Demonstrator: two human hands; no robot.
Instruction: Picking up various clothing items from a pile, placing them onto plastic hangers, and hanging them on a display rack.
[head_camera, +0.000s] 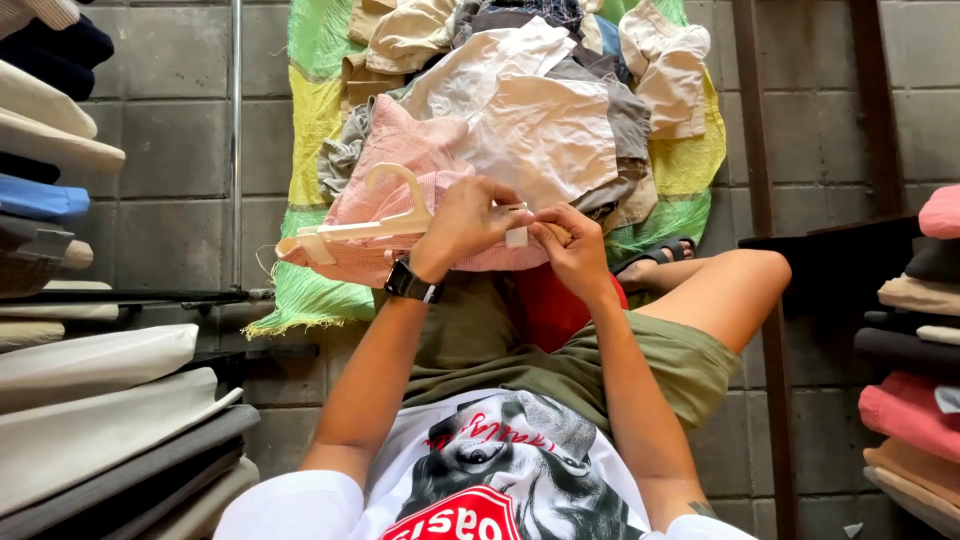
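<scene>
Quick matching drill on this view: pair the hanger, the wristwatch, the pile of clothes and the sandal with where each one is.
1. hanger
2. wristwatch
3. pile of clothes
4. sandal

A. on the green and yellow cloth
B. on the left wrist
C. on a foot, right of the hands
D. held at the pink garment by the left hand

Pairs: 1-D, 2-B, 3-A, 4-C

Supporting surface is a floor of grey rectangular concrete paving blocks (170, 200), with visible joints, running from the near edge to the far edge of the scene. Lying directly on it, centre and far, is a green and yellow woven cloth with a frayed fringe (310, 150), spread flat. A heap of crumpled white, beige, grey and pink garments (540, 120) rests on that cloth.
</scene>
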